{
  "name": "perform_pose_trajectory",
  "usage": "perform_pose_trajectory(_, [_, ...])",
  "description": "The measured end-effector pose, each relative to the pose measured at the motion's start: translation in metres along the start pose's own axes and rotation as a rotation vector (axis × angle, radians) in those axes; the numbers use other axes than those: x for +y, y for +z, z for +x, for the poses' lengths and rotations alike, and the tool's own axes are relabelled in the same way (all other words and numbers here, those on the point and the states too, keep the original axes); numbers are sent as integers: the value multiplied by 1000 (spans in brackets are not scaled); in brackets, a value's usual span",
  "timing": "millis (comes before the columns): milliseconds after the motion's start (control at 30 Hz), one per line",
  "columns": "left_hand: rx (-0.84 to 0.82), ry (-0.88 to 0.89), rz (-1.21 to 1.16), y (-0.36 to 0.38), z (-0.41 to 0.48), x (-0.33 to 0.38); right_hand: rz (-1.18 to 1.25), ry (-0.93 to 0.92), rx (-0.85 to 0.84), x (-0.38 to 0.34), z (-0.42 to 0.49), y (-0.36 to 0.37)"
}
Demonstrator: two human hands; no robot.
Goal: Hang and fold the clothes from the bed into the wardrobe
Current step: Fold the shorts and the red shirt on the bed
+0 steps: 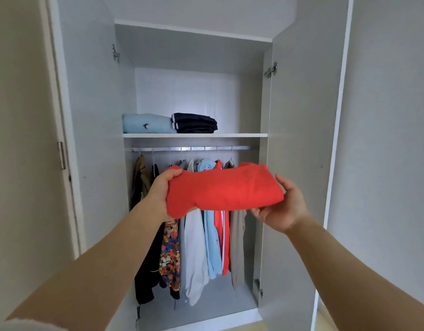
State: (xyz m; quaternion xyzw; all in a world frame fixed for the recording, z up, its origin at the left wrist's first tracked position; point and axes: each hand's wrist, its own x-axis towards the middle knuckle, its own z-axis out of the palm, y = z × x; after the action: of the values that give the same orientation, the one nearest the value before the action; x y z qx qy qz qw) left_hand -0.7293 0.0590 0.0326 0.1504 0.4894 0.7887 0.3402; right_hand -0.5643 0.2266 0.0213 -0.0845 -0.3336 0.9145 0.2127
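Wardrobe (299,139): shelf (242,135) held two folded garments; rail (191,148) below held hung clothes. Left hand (162,189) and right hand (281,206) gripped a folded red garment (225,187).

A folded red garment (225,187) is held level in front of the open wardrobe (299,139), gripped at its 9 o'clock end by the left hand (162,192) and at its 3 o'clock end by the right hand (282,206). At 12 o'clock from it, a folded light-blue top (146,124) and a folded navy garment (194,123) lie touching on the shelf (242,135). At 6 o'clock, jackets and shirts (194,247) hang from the rail (191,148).
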Motion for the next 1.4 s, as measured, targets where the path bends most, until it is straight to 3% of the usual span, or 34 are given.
perform_pose_trajectory(133, [6, 57, -112, 23, 75, 2, 186, -104, 28, -21, 71, -12])
perform_pose_trajectory(267, [35, 79, -154, 52, 144, 9, 166, -131, 34, -52, 142, -18])
perform_pose_trajectory(567, [58, 171, -44, 133, 289, 39, 112, -126, -206, -140, 283, -50])
perform_pose_trajectory(800, [110, 187, -15, 127, 385, 70, 49, -110, -144, -183, 391, -50])
perform_pose_trajectory(1133, [43, 453, 76, 143, 533, 145, 69, -321, -11, -255, 553, -17])
perform_pose_trajectory(1267, [160, 636, 110, 173, 608, 136, -103, -446, -40, -267, 617, -17])
perform_pose_trajectory(1400, [358, 644, 155, 187, 656, 125, -453, -331, 72, -275, 645, -22])
